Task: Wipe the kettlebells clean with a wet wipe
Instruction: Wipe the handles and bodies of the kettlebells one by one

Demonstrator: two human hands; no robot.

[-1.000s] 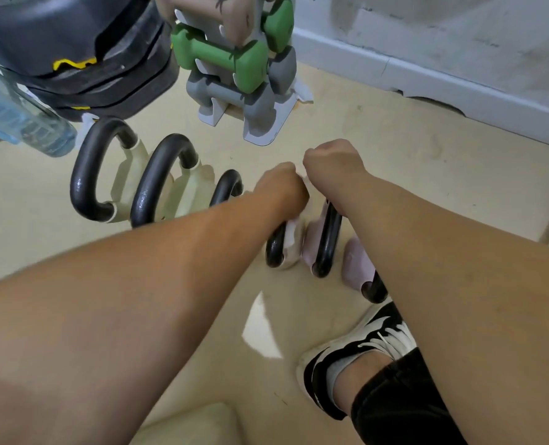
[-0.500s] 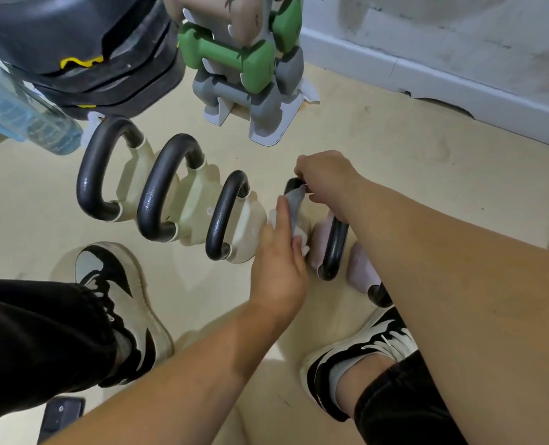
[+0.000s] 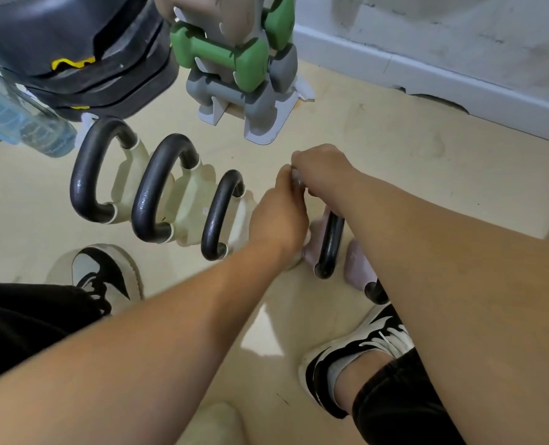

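At nine o'clock of my view a clear blue-tinted plastic water bottle lies tilted at the edge, under a stack of black weight plates with a yellow mark. Just below them, a row of kettlebells runs toward the centre on the pale beige floor: a cream kettlebell with a thick black loop handle, a second cream kettlebell of the same make close beside it, then a smaller white kettlebell with a thinner black handle. At twelve o'clock stands a grey plastic dumbbell rack carrying a green dumbbell and a grey one below it. My left shoe, white and black, sits at eight o'clock below the row. At the centre my left hand covers the next kettlebell, fingers curled up toward a scrap of pale wet wipe that shows only as a small bit between my hands; whether the left fingers actually pinch it I cannot tell. My right hand is at one o'clock of the left, touching it, closed in a fist over the wipe and the top of a hidden handle. Just right of the left hand stands a pale pink kettlebell with a black handle, and another pink kettlebell beside it, half behind my right forearm. My right shoe, black and white, is at five o'clock, and the grey-white skirting of the wall crosses at two o'clock.
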